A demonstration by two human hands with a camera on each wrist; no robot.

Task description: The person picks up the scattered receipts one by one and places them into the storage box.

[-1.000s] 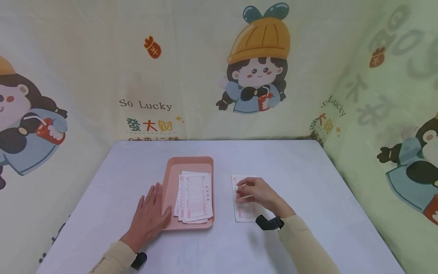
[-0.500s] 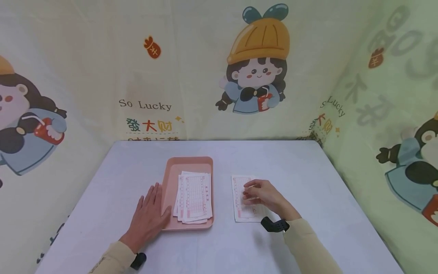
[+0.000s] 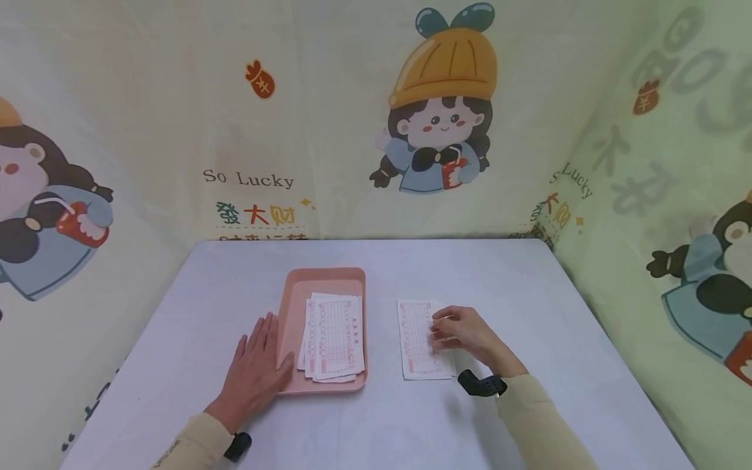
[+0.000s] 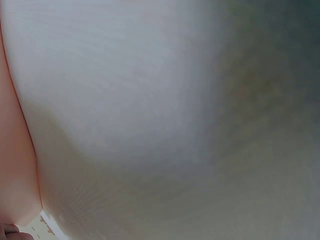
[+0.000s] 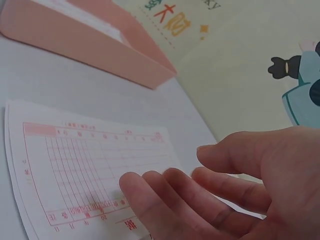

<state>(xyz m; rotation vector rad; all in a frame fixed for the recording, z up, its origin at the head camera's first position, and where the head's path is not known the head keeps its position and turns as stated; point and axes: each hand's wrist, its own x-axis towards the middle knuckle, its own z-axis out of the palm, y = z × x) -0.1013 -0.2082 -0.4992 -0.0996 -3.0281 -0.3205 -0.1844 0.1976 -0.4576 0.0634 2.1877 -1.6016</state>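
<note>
My left hand (image 3: 256, 365) lies with straight fingers against the left side of a pink tray (image 3: 323, 277). Several white printed slips (image 3: 337, 336) are piled loosely inside that tray. To its right, a small stack of white slips with red ruled lines (image 3: 416, 339) lies flat on the table. Over the right part of this stack hovers my right hand (image 3: 467, 333), fingers loosely bent and nothing between them. In the right wrist view, the thumb and fingers stand apart above the stack (image 5: 75, 170). The left wrist view is mostly blurred.
The white table (image 3: 376, 431) ends at a cartoon-printed cloth (image 3: 341, 130) hung behind it and along both sides. The tray's raised wall (image 5: 100, 50) stands left of the slip stack.
My right hand has moved a little to the right over the stack, uncovering more of the top slip. The left hand and the tray have stayed put.
</note>
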